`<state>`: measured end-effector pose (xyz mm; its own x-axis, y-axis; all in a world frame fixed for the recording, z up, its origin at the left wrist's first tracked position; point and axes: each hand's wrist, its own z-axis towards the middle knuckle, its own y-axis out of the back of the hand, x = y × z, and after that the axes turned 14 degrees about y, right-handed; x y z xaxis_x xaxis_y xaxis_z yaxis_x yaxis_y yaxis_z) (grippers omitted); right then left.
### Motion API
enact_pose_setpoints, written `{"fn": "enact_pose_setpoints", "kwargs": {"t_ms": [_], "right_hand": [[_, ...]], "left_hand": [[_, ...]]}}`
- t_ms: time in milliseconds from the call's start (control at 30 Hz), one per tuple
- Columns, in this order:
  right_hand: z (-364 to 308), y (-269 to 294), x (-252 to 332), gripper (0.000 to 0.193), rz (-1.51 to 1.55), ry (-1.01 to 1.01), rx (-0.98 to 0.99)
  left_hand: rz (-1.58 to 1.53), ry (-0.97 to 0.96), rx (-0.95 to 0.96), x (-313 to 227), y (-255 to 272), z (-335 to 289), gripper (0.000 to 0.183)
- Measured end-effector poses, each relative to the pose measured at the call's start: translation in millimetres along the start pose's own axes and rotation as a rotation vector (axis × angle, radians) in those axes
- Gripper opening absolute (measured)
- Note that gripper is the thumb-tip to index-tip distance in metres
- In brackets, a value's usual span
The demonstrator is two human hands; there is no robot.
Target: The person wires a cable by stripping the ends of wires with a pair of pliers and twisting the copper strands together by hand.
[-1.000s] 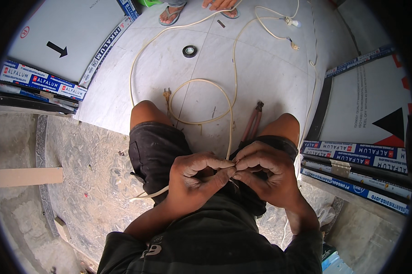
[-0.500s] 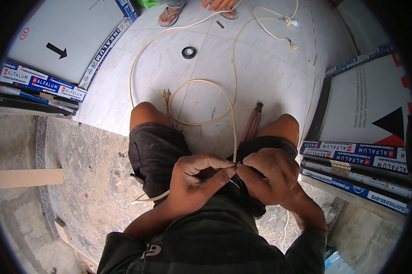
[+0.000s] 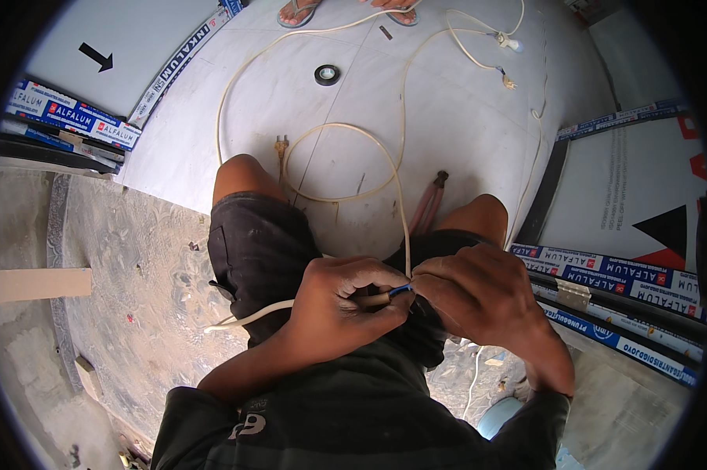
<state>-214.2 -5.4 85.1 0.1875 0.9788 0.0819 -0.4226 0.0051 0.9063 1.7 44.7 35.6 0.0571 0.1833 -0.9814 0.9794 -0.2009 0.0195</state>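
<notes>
Fingers of my left hand (image 3: 334,294) grip the cream cable (image 3: 375,300); 1 blue wire (image 3: 400,290) points rightward at my right hand (image 3: 483,290), whose bunched fingers' hold I cannot tell.

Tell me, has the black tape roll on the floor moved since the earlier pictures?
No: the black tape roll lies in the same place, just left of the floor tile seam; the whole view has shifted.

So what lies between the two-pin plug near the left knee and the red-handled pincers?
In the head view, a loop of cream cable lies on the pale tiled floor between the plug and the pincers, with tile showing inside it.
</notes>
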Motion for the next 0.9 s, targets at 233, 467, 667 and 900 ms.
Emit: {"fn": "enact_pose_setpoints", "kwargs": {"t_ms": [233, 467, 667, 900], "right_hand": [[14.0, 15.6, -1.9, 0.024, 0.302, -0.212, 0.144], [16.2, 16.5, -10.0, 0.018, 0.6, -0.422, 0.168], [8.1, -1.8, -16.6, 0.011, 1.137, -1.007, 0.324], [-8.9, -14.4, -6.9, 0.013, 0.906, -0.475, -0.11]], "left_hand": [[0.149, -0.07, -0.061, 1.2, -3.9, -2.8, 0.014], [0.194, -0.116, -0.053, 8.3, -7.4, -7.1, 0.014], [0.308, -0.246, -0.055, 11.8, -7.1, -11.6, 0.014], [0.138, -0.163, -0.026, 10.0, 2.4, -5.8, 0.014]]}}
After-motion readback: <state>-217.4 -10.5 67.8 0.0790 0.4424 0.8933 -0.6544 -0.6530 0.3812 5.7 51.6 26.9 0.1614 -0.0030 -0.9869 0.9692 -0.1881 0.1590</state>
